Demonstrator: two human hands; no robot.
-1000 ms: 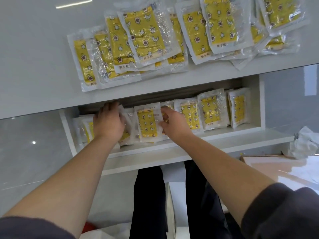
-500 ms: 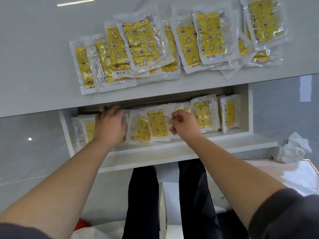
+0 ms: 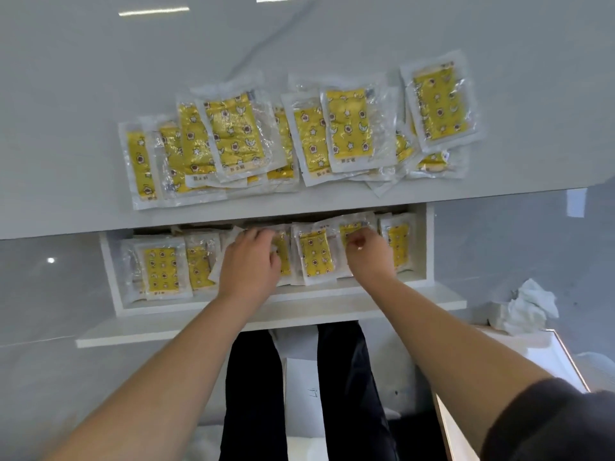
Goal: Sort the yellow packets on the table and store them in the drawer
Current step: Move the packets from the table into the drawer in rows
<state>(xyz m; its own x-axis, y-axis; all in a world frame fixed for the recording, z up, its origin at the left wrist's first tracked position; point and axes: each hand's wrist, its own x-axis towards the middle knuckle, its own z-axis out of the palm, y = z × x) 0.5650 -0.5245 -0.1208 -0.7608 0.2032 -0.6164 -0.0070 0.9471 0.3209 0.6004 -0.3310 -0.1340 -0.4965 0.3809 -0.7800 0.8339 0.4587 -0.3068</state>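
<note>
Many yellow packets [image 3: 346, 128], clear crinkled sleeves printed with stars and flowers, lie overlapping on the white table [image 3: 66, 128], and more lean in a row inside the open drawer [image 3: 113, 281] below its edge. Your left hand [image 3: 249, 264] lies with its fingers stretched over the middle ones, while your right hand [image 3: 369, 257] pinches one packet [image 3: 349, 229] near the right end.

The scene was brightly and evenly lit from overhead. Streaks of glare [image 3: 153, 11] were mirrored on the glossy table [image 3: 83, 111], glints were scattered across the yellow packets [image 3: 347, 128], and straight edges were bowed by wide-angle distortion.
</note>
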